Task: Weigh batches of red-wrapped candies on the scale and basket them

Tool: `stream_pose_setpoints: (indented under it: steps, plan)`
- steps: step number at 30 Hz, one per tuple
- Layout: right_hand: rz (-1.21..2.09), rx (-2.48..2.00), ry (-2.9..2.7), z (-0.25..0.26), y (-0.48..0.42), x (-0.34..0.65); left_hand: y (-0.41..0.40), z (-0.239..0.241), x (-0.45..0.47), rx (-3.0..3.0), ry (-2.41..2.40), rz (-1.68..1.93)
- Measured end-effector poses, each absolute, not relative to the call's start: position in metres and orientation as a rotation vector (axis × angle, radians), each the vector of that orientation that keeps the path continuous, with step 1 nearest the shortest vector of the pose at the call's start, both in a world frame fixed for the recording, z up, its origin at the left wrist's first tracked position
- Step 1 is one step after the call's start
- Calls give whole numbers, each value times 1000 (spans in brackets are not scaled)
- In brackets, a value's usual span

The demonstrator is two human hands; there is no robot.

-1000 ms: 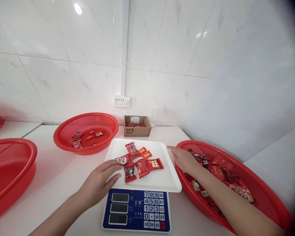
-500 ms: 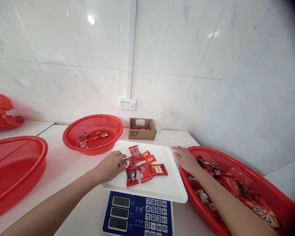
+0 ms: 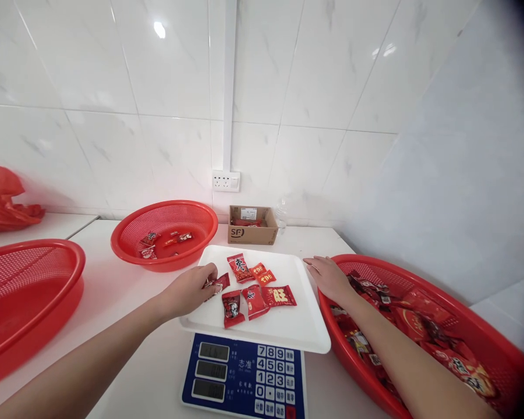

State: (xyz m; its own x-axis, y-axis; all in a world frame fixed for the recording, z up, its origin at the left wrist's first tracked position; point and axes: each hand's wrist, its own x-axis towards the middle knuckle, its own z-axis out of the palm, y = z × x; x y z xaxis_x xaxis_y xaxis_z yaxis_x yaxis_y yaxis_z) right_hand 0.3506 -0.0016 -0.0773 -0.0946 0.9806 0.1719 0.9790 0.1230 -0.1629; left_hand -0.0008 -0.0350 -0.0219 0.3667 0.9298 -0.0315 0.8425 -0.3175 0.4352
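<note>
My left hand is closed on a small red snack packet over the left side of the white scale tray; part of the packet is hidden by the fingers. Several more red packets lie on the tray, among them one with a large gold character, a jujube packet and small orange-red ones. My right hand, fingers stretched out and holding nothing, is at the tray's right rim, by the near-right red basket's edge. Below the tray is the blue scale panel with keys and displays.
On the right, a large red basket holds many red packets. Behind left, another basket has a few. A third red basket stands far left. A cardboard box, a clear bottle and a red plastic bag sit near the wall.
My left hand has drawn the snack packet slightly left, away from the other packets, and tilted it. My right hand stays about where it was.
</note>
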Motion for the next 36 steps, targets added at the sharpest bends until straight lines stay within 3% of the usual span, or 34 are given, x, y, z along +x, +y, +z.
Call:
stream_pose_setpoints:
  steps: [36]
  plan:
    - [5,-1821,-2099,-85,1,355,-15,-26,17,2366,1371,529]
